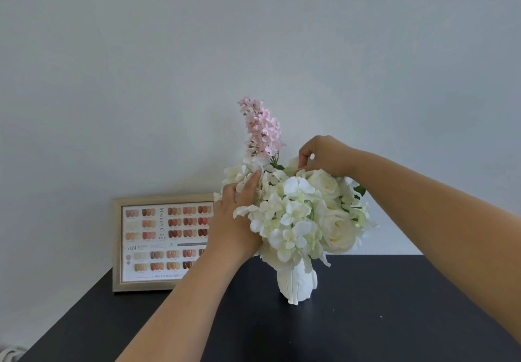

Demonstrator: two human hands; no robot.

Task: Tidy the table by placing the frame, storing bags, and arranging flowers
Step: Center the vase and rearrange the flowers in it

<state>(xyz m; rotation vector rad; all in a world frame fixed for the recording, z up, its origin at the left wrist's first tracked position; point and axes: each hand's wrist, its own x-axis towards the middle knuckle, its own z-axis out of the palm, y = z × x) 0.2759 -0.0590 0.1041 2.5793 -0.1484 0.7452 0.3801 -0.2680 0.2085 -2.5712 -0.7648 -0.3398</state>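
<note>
White flowers sitting in white vase on black table, pink spray rising above. We are pressing left hand, fingers loosely spread, against bouquet's left side. We are pinching white bloom at top with right hand. Wooden frame standing upright against wall, behind left forearm.

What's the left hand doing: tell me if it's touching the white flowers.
Touching. The head view shows the left hand pressed into the white flowers, fingers among the blooms.
</note>
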